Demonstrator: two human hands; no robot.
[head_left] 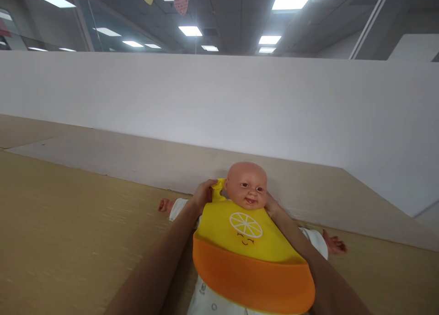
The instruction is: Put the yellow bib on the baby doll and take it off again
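Observation:
A baby doll [247,180] in a white printed outfit [212,296] lies face up, its arms spread to both sides. Over its chest lies a bib [252,248], yellow above with a citrus slice and a smiling face, and an orange pocket below. My left hand [205,192] is closed on the bib's yellow neck strap, beside the doll's head. On the other side, my right hand [271,206] reaches in against the doll's neck. Its fingers are hidden behind the head, so I cannot see what they hold.
The doll lies on a wood-toned surface [85,223]. A paler ledge [137,155] runs behind its head, up to a white wall [206,95]. Above the wall is glass with heart-shaped paper notes [181,4]. The doll's hands [336,244] stick out sideways.

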